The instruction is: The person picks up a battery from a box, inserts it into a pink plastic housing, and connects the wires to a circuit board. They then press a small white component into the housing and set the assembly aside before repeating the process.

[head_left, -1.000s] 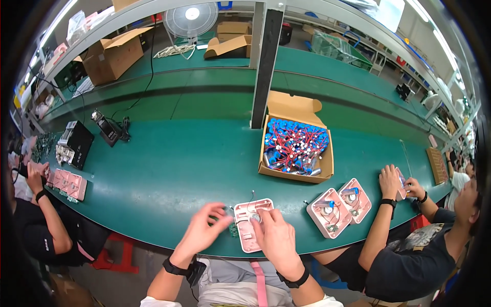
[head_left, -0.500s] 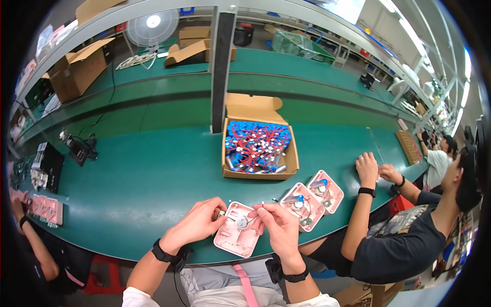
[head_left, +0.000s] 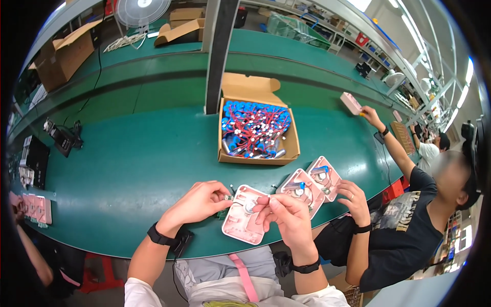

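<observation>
A pink square plastic housing [head_left: 239, 225] lies tilted in front of me, its inside facing up. In it sits a round silver part [head_left: 249, 206]. At its left edge my left hand [head_left: 200, 203] is closed in a pinch on a small green circuit board [head_left: 228, 197], mostly hidden by the fingers. Over the housing's right side my right hand [head_left: 287, 217] pinches thin wires coming from the round part; their ends are too small to make out. Close by on the right are two more open pink housings, a nearer one [head_left: 289, 197] and a farther one [head_left: 332, 179], each with a blue cylindrical cell.
A cardboard box [head_left: 255, 159] full of blue cells with red wires stands ahead, before a grey post [head_left: 217, 66]. At right a co-worker's hand [head_left: 353, 199] touches the farther housing; the other hand [head_left: 372, 116] reaches to a pink housing [head_left: 351, 104]. Black devices [head_left: 36, 162] stand at left.
My view has shifted slightly. My right hand has turned and moved closer over the housing, which is tilted more. The co-worker's hands have parted: one reached far forward, the other toward the farther housing.
</observation>
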{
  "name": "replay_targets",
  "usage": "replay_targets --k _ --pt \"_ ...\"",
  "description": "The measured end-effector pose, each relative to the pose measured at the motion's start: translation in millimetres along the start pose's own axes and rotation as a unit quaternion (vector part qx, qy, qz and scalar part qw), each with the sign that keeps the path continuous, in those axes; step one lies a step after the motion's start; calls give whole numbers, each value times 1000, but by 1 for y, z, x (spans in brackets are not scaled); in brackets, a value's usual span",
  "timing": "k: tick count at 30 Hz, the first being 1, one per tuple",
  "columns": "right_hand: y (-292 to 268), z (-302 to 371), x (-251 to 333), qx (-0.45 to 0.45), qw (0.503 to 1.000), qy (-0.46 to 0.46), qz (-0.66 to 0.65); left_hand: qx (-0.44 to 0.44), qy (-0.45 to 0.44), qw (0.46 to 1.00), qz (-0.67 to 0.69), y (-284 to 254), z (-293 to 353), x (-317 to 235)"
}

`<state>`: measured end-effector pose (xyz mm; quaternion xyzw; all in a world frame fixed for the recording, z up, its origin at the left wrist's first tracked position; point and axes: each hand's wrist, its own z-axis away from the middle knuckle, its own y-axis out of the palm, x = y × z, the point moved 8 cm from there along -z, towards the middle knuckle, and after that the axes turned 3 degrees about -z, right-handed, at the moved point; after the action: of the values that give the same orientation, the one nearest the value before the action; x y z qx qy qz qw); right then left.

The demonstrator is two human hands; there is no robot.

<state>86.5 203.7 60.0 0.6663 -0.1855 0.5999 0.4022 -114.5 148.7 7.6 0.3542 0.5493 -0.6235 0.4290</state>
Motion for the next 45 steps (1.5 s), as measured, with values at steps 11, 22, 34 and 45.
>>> replay_targets --k 11,22,34,45 --pt "18 4 -29 127 978 129 -99 26 -15 994 106 2 -3 11" --pt "16 -3 -35 69 987 93 111 15 33 990 133 2 3 -6" --pt "46 -6 -10 16 839 -198 506 54 108 991 51 4 7 -20" --pt "26 -8 -18 -49 908 -111 401 24 162 985 51 5 5 -22"
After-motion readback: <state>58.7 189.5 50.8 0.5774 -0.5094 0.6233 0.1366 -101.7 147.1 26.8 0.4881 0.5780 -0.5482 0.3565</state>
